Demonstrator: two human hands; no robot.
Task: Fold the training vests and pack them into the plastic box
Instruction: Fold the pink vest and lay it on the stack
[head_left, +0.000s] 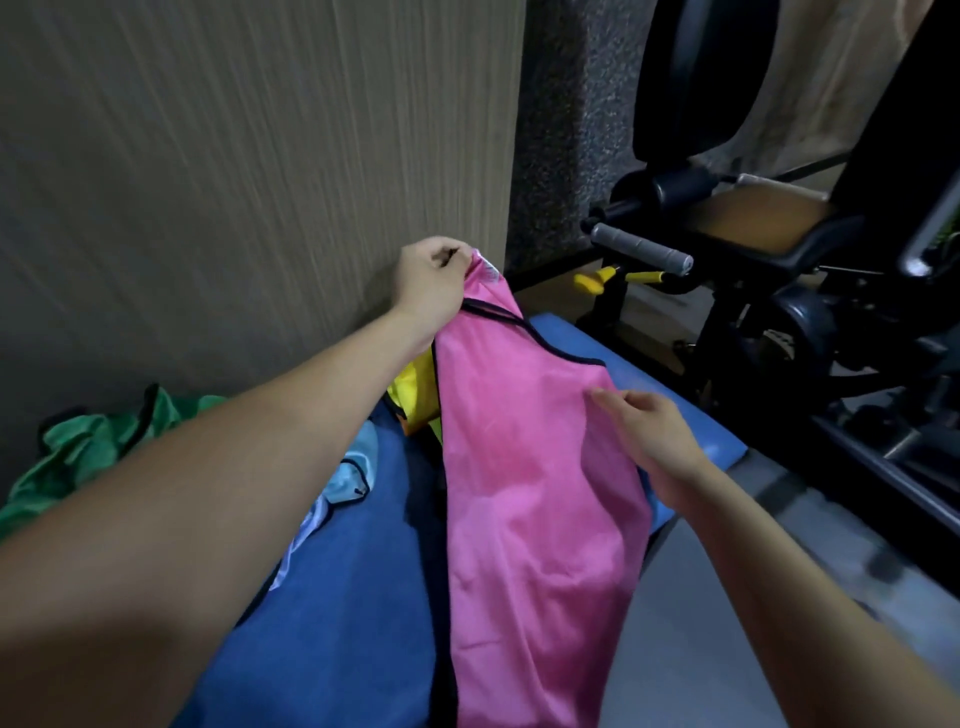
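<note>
A pink training vest (524, 467) with black trim hangs lengthwise over the blue padded bench (343, 597). My left hand (434, 278) pinches the vest's top strap and holds it up near the wall. My right hand (652, 436) lies on the vest's right edge with its fingers stretched out over the cloth. Behind the pink vest a yellow vest (415, 400) peeks out. A light blue vest (343, 478) lies crumpled under my left forearm, and a green vest (88, 447) is heaped at the left. No plastic box is in view.
A wood-grain wall panel (234, 156) rises right behind the bench. To the right stands a black gym machine (779, 249) with a grey handle and a yellow lever. Grey floor (727, 623) shows to the right of the bench.
</note>
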